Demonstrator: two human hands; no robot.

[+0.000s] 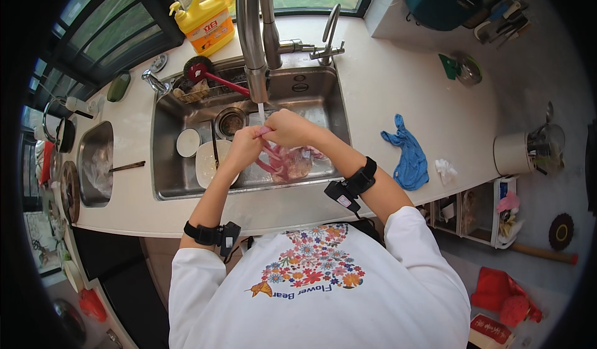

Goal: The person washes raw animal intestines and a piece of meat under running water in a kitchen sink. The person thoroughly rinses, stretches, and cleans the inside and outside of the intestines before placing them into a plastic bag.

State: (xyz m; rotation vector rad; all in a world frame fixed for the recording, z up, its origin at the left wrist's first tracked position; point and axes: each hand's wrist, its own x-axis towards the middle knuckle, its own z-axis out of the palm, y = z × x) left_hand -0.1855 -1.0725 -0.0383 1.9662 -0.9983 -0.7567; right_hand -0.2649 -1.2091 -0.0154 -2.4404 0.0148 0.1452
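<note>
My left hand (246, 146) and my right hand (290, 127) meet over the steel sink (345, 116), their fingers closed on one strip of pink raw meat (264, 130). Water runs from the pull-down kitchen faucet (258, 85) just behind them. More raw meat (285, 162), partly in what looks like clear plastic, lies on the sink floor below my right hand. Near my left wrist, a white square dish (207, 162) holds a pair of dark chopsticks (215, 144). A small white round dish (188, 143) is to its left, and the drain strainer (231, 123) is behind.
A wire rack (200, 96) with a red-handled scrub brush (224, 82) spans the sink's back. Behind stands a yellow detergent jug (210, 27). A blue cloth (408, 158) and crumpled tissue (446, 171) lie right. Chopsticks (128, 166) rest by the small left sink (96, 162).
</note>
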